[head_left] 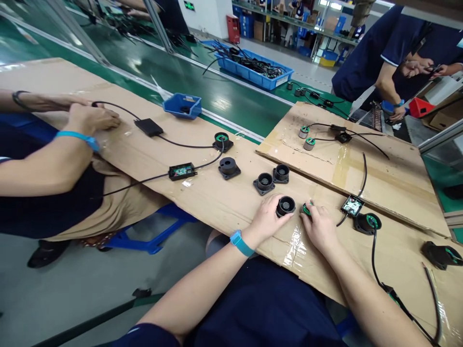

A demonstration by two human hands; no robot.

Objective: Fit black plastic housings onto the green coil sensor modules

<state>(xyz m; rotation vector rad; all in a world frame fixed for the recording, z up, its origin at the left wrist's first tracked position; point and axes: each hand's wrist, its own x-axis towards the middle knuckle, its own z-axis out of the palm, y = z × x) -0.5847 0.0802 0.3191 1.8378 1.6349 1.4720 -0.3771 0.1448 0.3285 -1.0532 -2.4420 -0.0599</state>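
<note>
My left hand (269,218) is closed around the side of a black round housing (286,206), whose open top faces up on the cardboard. Just to its right, my right hand (320,224) grips a small round part with a green circuit board (306,209), partly hidden by the fingers. Beyond my left hand stand two similar open housings (264,182). Another black housing (229,167), showing a closed face with a hole, lies farther left. Right of my right hand are a small box with an exposed circuit board (352,206) and a cabled housing (368,223).
At left, a co-worker's hands (94,117) handle a cable joined to a black box (148,127). A raised cardboard sheet (311,161) carries two cabled round parts. Behind stand a small blue bin (183,106) and a blue crate of cables (249,72). Another person works at upper right.
</note>
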